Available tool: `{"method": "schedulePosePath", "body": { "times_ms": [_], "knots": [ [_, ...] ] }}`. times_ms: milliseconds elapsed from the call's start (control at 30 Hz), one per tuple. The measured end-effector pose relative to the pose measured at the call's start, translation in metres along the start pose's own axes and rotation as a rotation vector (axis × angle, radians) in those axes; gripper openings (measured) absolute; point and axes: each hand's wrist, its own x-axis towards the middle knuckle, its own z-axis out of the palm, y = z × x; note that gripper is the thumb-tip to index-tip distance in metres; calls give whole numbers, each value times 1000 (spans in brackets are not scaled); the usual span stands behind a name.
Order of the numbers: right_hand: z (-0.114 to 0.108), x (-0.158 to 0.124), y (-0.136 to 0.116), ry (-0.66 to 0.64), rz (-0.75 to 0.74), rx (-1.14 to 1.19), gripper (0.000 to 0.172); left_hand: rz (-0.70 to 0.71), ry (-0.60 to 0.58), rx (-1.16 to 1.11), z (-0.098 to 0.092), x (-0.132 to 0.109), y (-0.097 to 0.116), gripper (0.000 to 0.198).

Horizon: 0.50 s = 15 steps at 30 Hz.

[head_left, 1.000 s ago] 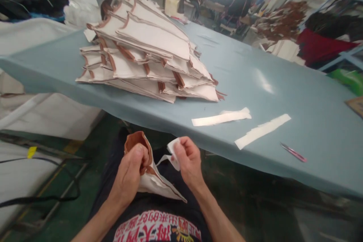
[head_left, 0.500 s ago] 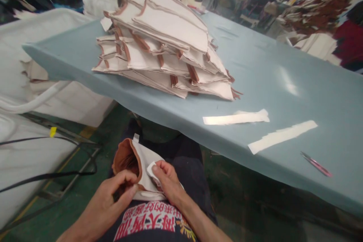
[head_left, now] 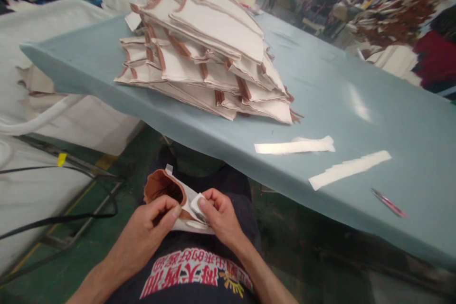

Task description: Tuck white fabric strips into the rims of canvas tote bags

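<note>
A cream cloth piece (head_left: 185,182) with a brown inner lining (head_left: 156,185) lies over my lap, its round mouth gaping to the left. A small pale tab (head_left: 169,169) sticks up from its far rim. My left hand (head_left: 151,223) pinches the near rim of the mouth between thumb and fingers. Beside it, my right hand (head_left: 221,211) is closed with the thumb on a small white piece (head_left: 195,203), held against the cream side of the cloth. What lies under the right fingers is hidden.
On the blue-covered table (head_left: 320,90) stands a tall stack of cream pieces with brown edges (head_left: 213,52). Two white strips (head_left: 294,146) and pink-handled tweezers or snips (head_left: 389,203) lie near its front edge. A white bin (head_left: 110,126) and black cable (head_left: 53,221) are at left.
Both hands have shifted slightly up and right with the cloth piece. The white piece stays under my right thumb. The view has moved a little.
</note>
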Motion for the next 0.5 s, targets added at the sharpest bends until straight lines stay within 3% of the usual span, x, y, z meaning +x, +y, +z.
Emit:
{"method": "schedulePosePath", "body": {
  "times_ms": [133,233,267,367,500],
  "knots": [
    [-6,-37,-62,-46,-96,-110,60,112,-23,-70,-5,23,30,45],
    [0,-70,-104,-211,-32,-77,58,194,-31,-119,-13,34,54,42],
    [2,-77,-113,-210,-37,-126,54,204,-36,-132,-14,36,61,42],
    [10,-77,-121,-77,-149,-291,39,221,-40,-151,-15,37,74,42],
    [15,-56,-110,62,-266,-417,26,211,-18,-145,-8,35,76,41]
  ]
}}
